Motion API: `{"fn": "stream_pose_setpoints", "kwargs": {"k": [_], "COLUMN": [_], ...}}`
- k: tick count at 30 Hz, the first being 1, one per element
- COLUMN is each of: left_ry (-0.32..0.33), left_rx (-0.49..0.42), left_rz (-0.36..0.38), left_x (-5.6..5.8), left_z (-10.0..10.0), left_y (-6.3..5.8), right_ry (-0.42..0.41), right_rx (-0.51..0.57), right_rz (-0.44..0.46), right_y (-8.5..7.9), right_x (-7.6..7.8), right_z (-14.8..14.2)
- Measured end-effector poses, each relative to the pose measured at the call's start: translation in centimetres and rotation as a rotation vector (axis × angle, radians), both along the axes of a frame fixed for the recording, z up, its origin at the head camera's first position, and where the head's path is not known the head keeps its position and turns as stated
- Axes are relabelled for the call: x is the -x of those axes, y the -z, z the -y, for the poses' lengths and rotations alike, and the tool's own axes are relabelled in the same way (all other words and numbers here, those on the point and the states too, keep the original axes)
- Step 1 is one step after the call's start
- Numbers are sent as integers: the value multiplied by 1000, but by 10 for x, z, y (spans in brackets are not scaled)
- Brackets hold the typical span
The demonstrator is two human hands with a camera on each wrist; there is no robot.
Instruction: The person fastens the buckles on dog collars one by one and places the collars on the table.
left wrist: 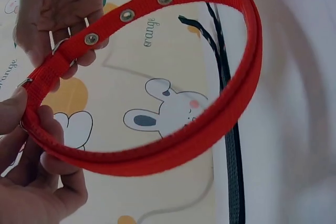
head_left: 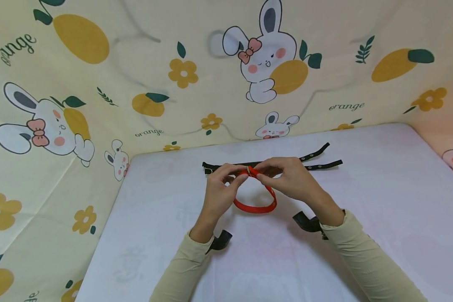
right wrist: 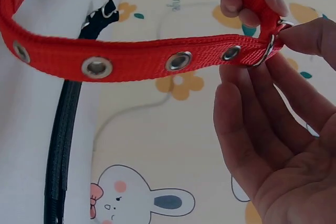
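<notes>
over the white table, toward twelve o'clock, left hand and right hand pinch a red collar, seemingly mid-fastening, needing careful threading.

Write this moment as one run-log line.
left hand: holds looped red strap; right hand: pinches red strap by metal fitting; black straps: on table

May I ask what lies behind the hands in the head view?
Behind the left hand and right hand, which pinch a red strap, black straps lie on the table. Ends show on either side; stretches behind the hands are covered.
</notes>
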State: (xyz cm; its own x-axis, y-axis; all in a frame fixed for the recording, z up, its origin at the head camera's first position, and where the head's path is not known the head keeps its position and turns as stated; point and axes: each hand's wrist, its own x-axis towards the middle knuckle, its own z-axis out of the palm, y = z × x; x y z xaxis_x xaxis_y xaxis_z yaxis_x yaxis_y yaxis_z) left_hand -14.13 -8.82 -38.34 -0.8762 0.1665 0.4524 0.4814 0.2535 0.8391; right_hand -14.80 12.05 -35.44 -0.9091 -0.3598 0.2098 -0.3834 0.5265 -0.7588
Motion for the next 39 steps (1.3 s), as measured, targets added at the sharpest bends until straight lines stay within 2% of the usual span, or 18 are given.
{"fn": "stream_pose_setpoints", "kwargs": {"k": [6,12,22,28,34,39], "left_ry": [4,12,-15,-37,-35,-42], "left_rx": [-47,-71,-102,-165,-247,-264], "left_rz": [53,54,69,109,119,125], "left_x": [-1,-3,-5,-5,-4,-5], "left_z": [-3,-8,-12,-12,-11,-11], "left_y": [2,4,6,5,2,1], "right_ry": [3,24,40,55,51,46], "right_rx": [1,2,-22,-24,78,135], "right_rz": [1,39,54,-49,-139,-157], "right_y": [0,-2,-6,-4,-1,1], "right_x": [0,-2,-3,-4,-4,-6], "right_z": [-1,-3,-2,0,5,8]}}
